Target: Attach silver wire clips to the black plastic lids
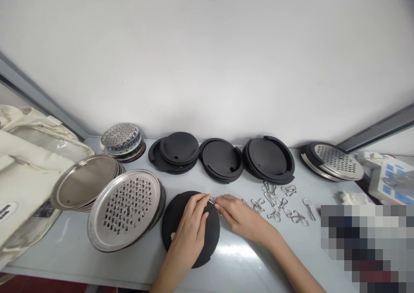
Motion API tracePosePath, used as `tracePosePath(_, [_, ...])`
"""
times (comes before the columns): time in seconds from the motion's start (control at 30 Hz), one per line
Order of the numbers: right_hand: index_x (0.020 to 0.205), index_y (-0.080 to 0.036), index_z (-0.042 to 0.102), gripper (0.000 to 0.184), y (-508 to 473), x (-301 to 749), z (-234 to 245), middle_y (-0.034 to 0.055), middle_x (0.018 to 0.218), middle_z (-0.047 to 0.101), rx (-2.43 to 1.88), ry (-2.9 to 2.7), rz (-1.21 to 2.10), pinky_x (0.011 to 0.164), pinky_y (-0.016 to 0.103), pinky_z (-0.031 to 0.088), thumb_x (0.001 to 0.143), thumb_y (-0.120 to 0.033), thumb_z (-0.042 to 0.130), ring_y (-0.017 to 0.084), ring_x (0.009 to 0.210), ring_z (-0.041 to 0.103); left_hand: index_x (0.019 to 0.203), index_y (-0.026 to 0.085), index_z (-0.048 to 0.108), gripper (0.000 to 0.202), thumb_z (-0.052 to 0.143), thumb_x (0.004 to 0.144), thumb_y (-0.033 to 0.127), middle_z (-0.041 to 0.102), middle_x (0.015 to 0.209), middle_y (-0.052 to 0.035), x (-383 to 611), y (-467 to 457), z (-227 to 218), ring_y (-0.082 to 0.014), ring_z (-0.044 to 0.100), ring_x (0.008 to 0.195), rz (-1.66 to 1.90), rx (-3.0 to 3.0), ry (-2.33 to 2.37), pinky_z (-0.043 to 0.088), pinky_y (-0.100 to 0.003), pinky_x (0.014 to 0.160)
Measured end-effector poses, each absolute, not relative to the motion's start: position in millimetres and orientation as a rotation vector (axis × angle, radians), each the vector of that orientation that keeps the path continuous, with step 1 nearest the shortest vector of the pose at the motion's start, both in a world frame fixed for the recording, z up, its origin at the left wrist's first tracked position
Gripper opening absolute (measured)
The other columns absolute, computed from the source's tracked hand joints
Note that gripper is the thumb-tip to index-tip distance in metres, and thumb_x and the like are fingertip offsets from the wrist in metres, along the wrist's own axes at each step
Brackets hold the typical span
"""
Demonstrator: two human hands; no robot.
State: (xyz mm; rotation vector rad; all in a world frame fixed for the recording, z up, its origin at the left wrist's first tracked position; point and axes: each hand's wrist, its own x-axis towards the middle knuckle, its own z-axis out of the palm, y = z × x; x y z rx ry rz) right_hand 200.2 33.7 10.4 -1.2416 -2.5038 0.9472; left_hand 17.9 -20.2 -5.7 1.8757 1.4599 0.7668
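A black round lid [181, 217] lies flat on the pale table [246, 263] in front of me. My left hand [190, 224] rests on top of it, fingers pinched at its far right rim. My right hand [234, 213] meets it there, fingers also pinched. Between the two sets of fingertips sits a small metal wire clip [211, 201], held at the lid's edge. Loose wire clips [278, 202] lie scattered just right of my right hand.
Stacks of perforated steel discs [126, 207], plain steel discs [82, 182] and a smaller perforated stack [121, 138] stand at left. Three piles of black lids [223, 157] line the wall, then assembled discs [334, 160]. A cream bag [22, 163] sits far left.
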Motion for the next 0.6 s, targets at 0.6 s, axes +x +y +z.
tracePosePath(0.6, [0.081,-0.019,0.046,0.024,33.8,200.6,5.5,0.0030,0.077,0.054,-1.242,-2.502,0.971,0.065,0.028,0.040,0.099,-0.022,0.029,0.017,0.069,0.052,0.144,0.033,0.028,0.047,0.029,0.099,0.019,0.049,0.137,-0.0035,17.8,-18.7,-5.5,-0.0193,0.046,0.125,0.734,1.911,1.447,0.040,-0.041,0.105])
